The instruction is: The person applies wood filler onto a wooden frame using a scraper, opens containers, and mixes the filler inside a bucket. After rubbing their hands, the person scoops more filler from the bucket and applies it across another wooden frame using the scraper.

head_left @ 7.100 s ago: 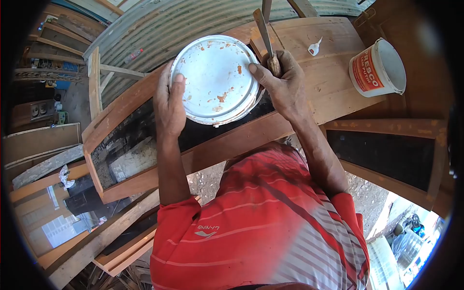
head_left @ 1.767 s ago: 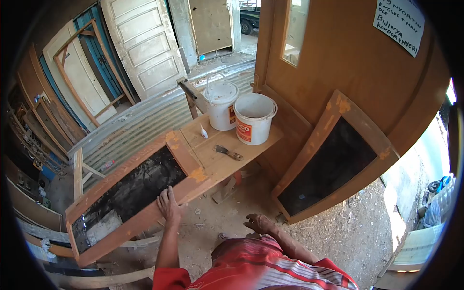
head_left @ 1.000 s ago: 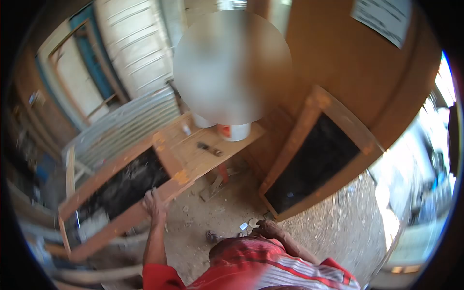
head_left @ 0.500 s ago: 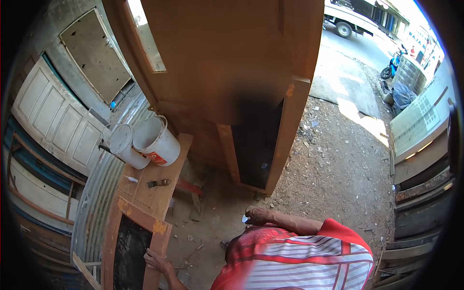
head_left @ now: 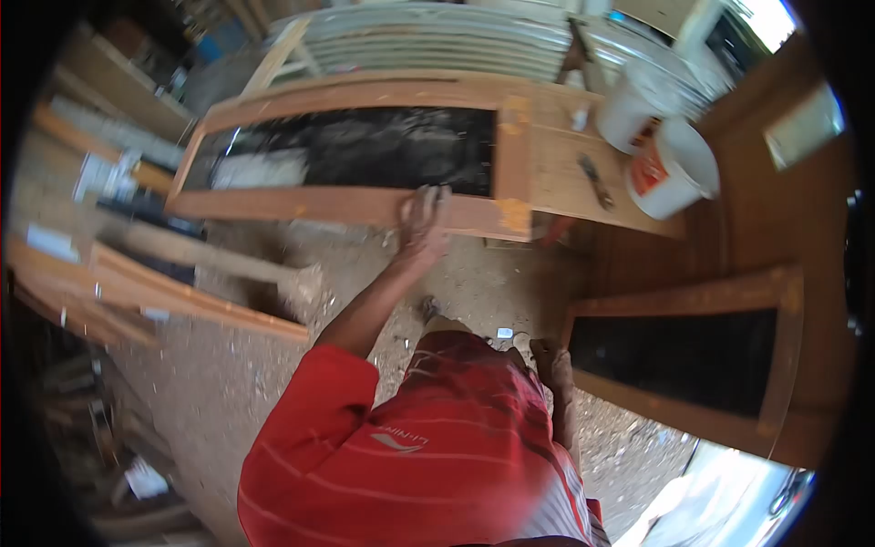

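Observation:
A long wooden-framed panel [head_left: 483,217] with a dark, shiny inset lies flat on the bench. My left hand [head_left: 425,223] grips its near rail, fingers bent over the inner edge beside the dark inset. Low beside my body on the other side is my right hand [head_left: 541,354], partly hidden and blurred, its fingers appearing closed. A small white piece [head_left: 504,333] shows close to it; I cannot tell whether the fingers hold it. On the bench [head_left: 561,173], past the panel's right end, lie a dark-bladed scraper-like tool [head_left: 594,180] and a small white bottle [head_left: 580,118].
Two white buckets, the nearer one [head_left: 679,169] with a red label, stand at the bench's right end. A tall brown wooden piece with a dark inset [head_left: 674,360] stands at right. Boards [head_left: 200,287] lie at left; debris covers the ground [head_left: 273,401].
The view has swung left toward the bench, so the framed panel now runs across the upper middle. My left hand stays on its rail; my right hand remains low by my body.

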A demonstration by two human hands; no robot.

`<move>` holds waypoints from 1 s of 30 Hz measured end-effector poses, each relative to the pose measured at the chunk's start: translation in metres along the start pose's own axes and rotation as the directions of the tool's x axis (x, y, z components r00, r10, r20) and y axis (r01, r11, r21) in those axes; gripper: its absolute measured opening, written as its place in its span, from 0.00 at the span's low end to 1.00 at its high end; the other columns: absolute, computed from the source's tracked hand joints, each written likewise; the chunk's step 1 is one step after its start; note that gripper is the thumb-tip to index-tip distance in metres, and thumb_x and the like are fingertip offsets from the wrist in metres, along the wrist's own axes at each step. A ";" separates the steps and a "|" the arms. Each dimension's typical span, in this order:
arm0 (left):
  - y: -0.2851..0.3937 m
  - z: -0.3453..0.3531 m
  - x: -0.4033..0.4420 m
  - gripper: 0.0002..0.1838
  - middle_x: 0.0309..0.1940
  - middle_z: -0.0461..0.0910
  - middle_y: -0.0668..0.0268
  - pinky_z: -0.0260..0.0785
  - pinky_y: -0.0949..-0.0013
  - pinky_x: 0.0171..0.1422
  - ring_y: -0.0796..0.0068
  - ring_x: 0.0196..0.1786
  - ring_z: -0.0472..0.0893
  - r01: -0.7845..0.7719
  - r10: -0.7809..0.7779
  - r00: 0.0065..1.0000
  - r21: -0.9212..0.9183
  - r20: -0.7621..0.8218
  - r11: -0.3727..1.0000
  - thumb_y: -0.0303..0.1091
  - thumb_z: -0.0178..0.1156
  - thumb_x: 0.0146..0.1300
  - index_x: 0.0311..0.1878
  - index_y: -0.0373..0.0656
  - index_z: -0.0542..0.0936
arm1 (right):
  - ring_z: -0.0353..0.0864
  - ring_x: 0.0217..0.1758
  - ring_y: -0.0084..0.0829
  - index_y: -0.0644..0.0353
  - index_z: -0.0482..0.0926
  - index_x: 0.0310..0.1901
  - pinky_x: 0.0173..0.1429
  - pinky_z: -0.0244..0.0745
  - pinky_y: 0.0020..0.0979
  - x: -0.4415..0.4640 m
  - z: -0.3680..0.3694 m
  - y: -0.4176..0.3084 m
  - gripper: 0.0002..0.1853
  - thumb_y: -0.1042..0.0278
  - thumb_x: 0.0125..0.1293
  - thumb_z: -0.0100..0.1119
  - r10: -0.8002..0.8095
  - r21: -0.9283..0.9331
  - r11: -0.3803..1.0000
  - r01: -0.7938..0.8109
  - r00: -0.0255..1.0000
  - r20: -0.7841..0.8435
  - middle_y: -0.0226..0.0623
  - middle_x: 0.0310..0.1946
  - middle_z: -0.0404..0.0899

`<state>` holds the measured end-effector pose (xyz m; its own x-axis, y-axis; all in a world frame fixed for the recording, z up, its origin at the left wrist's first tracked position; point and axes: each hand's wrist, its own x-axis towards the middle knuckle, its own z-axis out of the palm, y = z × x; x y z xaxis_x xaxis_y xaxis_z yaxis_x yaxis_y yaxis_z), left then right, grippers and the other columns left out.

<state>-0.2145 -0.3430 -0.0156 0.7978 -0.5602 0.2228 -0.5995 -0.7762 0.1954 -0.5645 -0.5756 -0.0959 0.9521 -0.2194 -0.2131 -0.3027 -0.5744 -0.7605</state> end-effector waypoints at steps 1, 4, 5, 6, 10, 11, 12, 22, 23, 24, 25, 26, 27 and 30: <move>-0.001 0.007 -0.003 0.44 0.78 0.63 0.49 0.49 0.40 0.84 0.48 0.83 0.61 -0.012 0.012 1.000 -0.016 0.004 1.000 0.33 0.68 0.61 0.81 0.40 0.63 | 0.90 0.46 0.49 0.65 0.86 0.51 0.50 0.82 0.43 0.009 -0.003 -0.003 0.17 0.60 0.72 0.62 0.019 0.016 1.000 -0.019 1.000 -0.005 0.55 0.43 0.88; -0.008 0.003 -0.016 0.49 0.80 0.62 0.45 0.46 0.40 0.86 0.45 0.84 0.58 -0.050 0.044 0.998 -0.147 -0.037 0.988 0.33 0.74 0.56 0.81 0.38 0.63 | 0.88 0.47 0.47 0.62 0.84 0.54 0.51 0.82 0.43 0.040 -0.005 -0.026 0.15 0.64 0.71 0.63 0.045 0.049 0.998 -0.042 0.997 -0.055 0.54 0.44 0.86; -0.010 0.000 -0.022 0.48 0.80 0.62 0.45 0.46 0.40 0.86 0.45 0.84 0.57 -0.085 0.069 0.994 -0.198 -0.086 0.976 0.34 0.74 0.57 0.80 0.38 0.63 | 0.88 0.46 0.45 0.64 0.83 0.57 0.51 0.82 0.42 0.050 -0.012 -0.044 0.17 0.63 0.73 0.62 0.133 0.068 0.989 -0.130 0.990 -0.041 0.53 0.44 0.86; -0.012 -0.006 -0.029 0.47 0.80 0.61 0.45 0.46 0.40 0.87 0.45 0.85 0.57 -0.130 0.097 0.985 -0.246 -0.140 0.960 0.34 0.73 0.57 0.80 0.38 0.63 | 0.88 0.46 0.42 0.66 0.82 0.59 0.51 0.82 0.41 0.060 -0.019 -0.063 0.19 0.62 0.75 0.61 0.223 0.082 0.972 -0.220 0.974 -0.033 0.53 0.45 0.86; -0.025 -0.035 -0.078 0.32 0.67 0.77 0.49 0.68 0.49 0.75 0.48 0.70 0.75 -0.185 0.107 0.979 -0.540 -0.172 0.821 0.34 0.70 0.63 0.70 0.37 0.74 | 0.89 0.45 0.34 0.69 0.78 0.66 0.48 0.81 0.34 0.104 -0.023 -0.110 0.26 0.52 0.81 0.57 0.206 0.268 0.952 -0.150 0.960 -0.191 0.43 0.47 0.87; -0.031 -0.038 -0.092 0.28 0.63 0.81 0.51 0.73 0.51 0.71 0.49 0.66 0.80 -0.167 0.099 0.985 -0.615 -0.143 0.771 0.34 0.69 0.64 0.67 0.38 0.78 | 0.88 0.48 0.34 0.68 0.78 0.66 0.50 0.82 0.34 0.119 -0.022 -0.101 0.27 0.51 0.81 0.57 0.145 0.216 0.973 -0.082 0.945 -0.294 0.44 0.48 0.87; -0.039 -0.038 -0.105 0.24 0.59 0.82 0.53 0.75 0.53 0.67 0.50 0.61 0.82 -0.088 0.030 0.994 -0.630 -0.102 0.771 0.34 0.68 0.66 0.64 0.38 0.79 | 0.88 0.52 0.34 0.68 0.78 0.67 0.52 0.82 0.34 0.130 -0.022 -0.098 0.27 0.51 0.81 0.57 0.086 0.159 0.987 -0.025 0.915 -0.395 0.45 0.49 0.86; -0.097 -0.070 -0.076 0.10 0.42 0.88 0.52 0.82 0.58 0.48 0.53 0.43 0.89 -0.040 0.040 0.999 -0.724 -0.016 0.689 0.21 0.65 0.68 0.51 0.37 0.85 | 0.53 0.84 0.65 0.47 0.77 0.72 0.82 0.58 0.57 0.180 -0.052 -0.273 0.38 0.57 0.59 0.79 -0.335 -0.508 0.860 0.046 0.802 -0.495 0.59 0.83 0.50; -0.101 -0.072 -0.076 0.10 0.42 0.88 0.52 0.82 0.58 0.48 0.53 0.43 0.89 -0.079 0.073 0.997 -0.738 -0.041 0.670 0.20 0.66 0.67 0.51 0.37 0.85 | 0.52 0.85 0.65 0.45 0.77 0.73 0.82 0.57 0.59 0.174 -0.042 -0.280 0.38 0.57 0.59 0.79 -0.362 -0.495 0.864 0.088 0.792 -0.491 0.58 0.84 0.47; -0.101 -0.075 -0.069 0.10 0.41 0.88 0.51 0.82 0.58 0.47 0.53 0.42 0.89 -0.123 0.107 0.992 -0.762 -0.071 0.635 0.19 0.66 0.68 0.51 0.36 0.85 | 0.51 0.85 0.64 0.42 0.77 0.72 0.82 0.57 0.60 0.171 -0.038 -0.292 0.37 0.54 0.60 0.78 -0.331 -0.477 0.876 0.070 0.807 -0.490 0.58 0.85 0.46; -0.099 -0.081 -0.060 0.10 0.41 0.88 0.52 0.82 0.60 0.49 0.56 0.43 0.89 -0.134 0.131 0.989 -0.789 -0.068 0.599 0.20 0.65 0.69 0.52 0.35 0.85 | 0.51 0.85 0.64 0.42 0.78 0.72 0.82 0.57 0.60 0.168 -0.036 -0.299 0.37 0.53 0.61 0.78 -0.346 -0.472 0.877 0.089 0.799 -0.492 0.58 0.85 0.47; -0.094 -0.089 -0.050 0.10 0.42 0.88 0.52 0.81 0.61 0.51 0.59 0.44 0.89 -0.140 0.154 0.986 -0.813 -0.063 0.565 0.20 0.64 0.70 0.53 0.35 0.85 | 0.51 0.85 0.64 0.42 0.78 0.72 0.82 0.56 0.60 0.164 -0.035 -0.305 0.36 0.51 0.61 0.78 -0.359 -0.464 0.879 0.110 0.792 -0.494 0.58 0.84 0.47; -0.086 -0.098 -0.040 0.11 0.42 0.88 0.53 0.81 0.63 0.53 0.62 0.45 0.90 -0.143 0.179 0.982 -0.836 -0.054 0.530 0.21 0.63 0.71 0.54 0.34 0.85 | 0.51 0.85 0.64 0.41 0.78 0.72 0.82 0.56 0.60 0.161 -0.034 -0.309 0.36 0.50 0.62 0.77 -0.370 -0.454 0.882 0.129 0.786 -0.495 0.58 0.84 0.48; -0.059 -0.116 -0.016 0.11 0.44 0.87 0.56 0.79 0.66 0.56 0.65 0.48 0.88 -0.039 0.149 0.989 -0.950 0.008 0.310 0.21 0.63 0.73 0.55 0.33 0.84 | 0.52 0.85 0.64 0.45 0.83 0.66 0.82 0.56 0.61 0.146 -0.034 -0.322 0.32 0.44 0.62 0.76 -0.365 -0.371 0.909 0.190 0.793 -0.488 0.59 0.84 0.50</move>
<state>-0.1992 -0.2546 0.0798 0.7004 -0.6717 0.2413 -0.2771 0.0557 0.9592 -0.3298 -0.4495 0.1393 0.8439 -0.3490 0.4074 -0.1107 -0.8564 -0.5044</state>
